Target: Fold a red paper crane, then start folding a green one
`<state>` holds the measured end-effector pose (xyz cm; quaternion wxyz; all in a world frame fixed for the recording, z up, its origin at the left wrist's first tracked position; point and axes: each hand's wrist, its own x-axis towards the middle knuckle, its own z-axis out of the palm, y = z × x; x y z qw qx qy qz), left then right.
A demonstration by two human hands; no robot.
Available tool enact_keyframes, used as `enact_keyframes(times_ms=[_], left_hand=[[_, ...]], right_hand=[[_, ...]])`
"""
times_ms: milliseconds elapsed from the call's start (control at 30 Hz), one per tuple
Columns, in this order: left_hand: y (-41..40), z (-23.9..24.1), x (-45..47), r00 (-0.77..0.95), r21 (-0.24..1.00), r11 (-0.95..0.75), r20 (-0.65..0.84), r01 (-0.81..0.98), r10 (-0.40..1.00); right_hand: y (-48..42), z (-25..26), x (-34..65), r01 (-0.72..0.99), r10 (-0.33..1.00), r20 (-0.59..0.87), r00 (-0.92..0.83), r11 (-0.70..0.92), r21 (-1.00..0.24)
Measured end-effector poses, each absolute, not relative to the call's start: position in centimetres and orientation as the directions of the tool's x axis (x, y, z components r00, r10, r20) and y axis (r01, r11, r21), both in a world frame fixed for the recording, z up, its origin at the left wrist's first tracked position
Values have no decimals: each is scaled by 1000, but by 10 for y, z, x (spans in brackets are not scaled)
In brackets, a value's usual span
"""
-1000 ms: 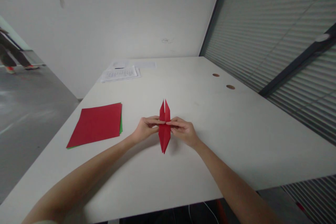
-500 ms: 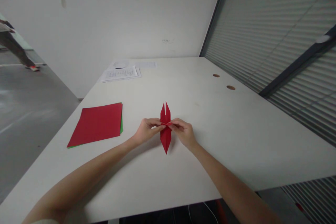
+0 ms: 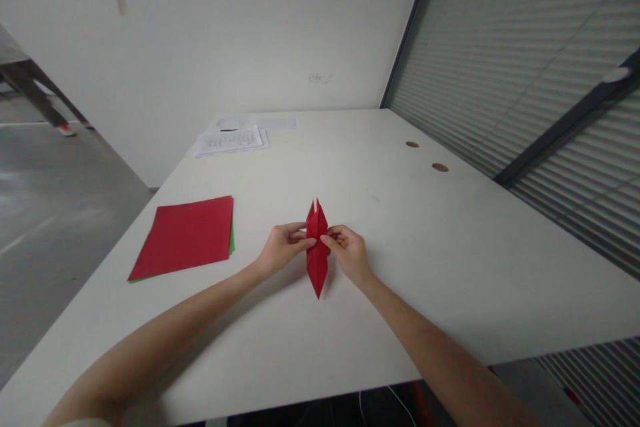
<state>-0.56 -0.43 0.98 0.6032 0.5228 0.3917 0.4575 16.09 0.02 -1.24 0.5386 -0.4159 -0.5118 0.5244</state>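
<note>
Red folded paper piece, narrow w/ pointed ends, sits mid-frame on white bench; left hand & right hand grip clamped on its middle. Red paper stack centre-left. White printed sheets near pale wall; slatted blinds at right.

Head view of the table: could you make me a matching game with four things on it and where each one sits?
Things:
1. folded red paper
2. red-topped sheet stack
3. printed white papers
4. round holes

Places:
A. far end of the table, near the wall
B. pinched between the left hand and right hand
C. lying flat, left of both hands
D. right part of the tabletop, toward the blinds

Pairs: 1-B, 2-C, 3-A, 4-D
</note>
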Motion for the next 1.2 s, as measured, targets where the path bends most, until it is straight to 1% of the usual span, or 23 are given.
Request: enact_keyframes(times_ms=[233, 533, 767, 967, 1067, 1200], left_hand=[[-5, 16, -4, 299, 990, 70, -31, -121, 954], [-6, 12, -5, 264, 980, 143, -103, -138, 959], [-4, 10, -6, 270, 981, 163, -129, -109, 954], [-4, 10, -5, 265, 987, 141, -115, -82, 957], [-4, 10, -6, 270, 985, 146, -116, -93, 956], [-4, 6, -8, 311, 968, 185, -127, -167, 942]], right_hand=[[0, -13, 161, -101, 991, 102, -86, 94, -990], [0, -14, 161, -71, 989, 123, -83, 118, -990], [0, -16, 161, -43, 989, 127, -81, 124, -991], [0, -17, 163, -5, 986, 141, -92, 141, -990], [0, -17, 163, 21, 982, 172, -81, 174, -984], [-1, -16, 162, 3, 985, 148, -87, 149, -989]])
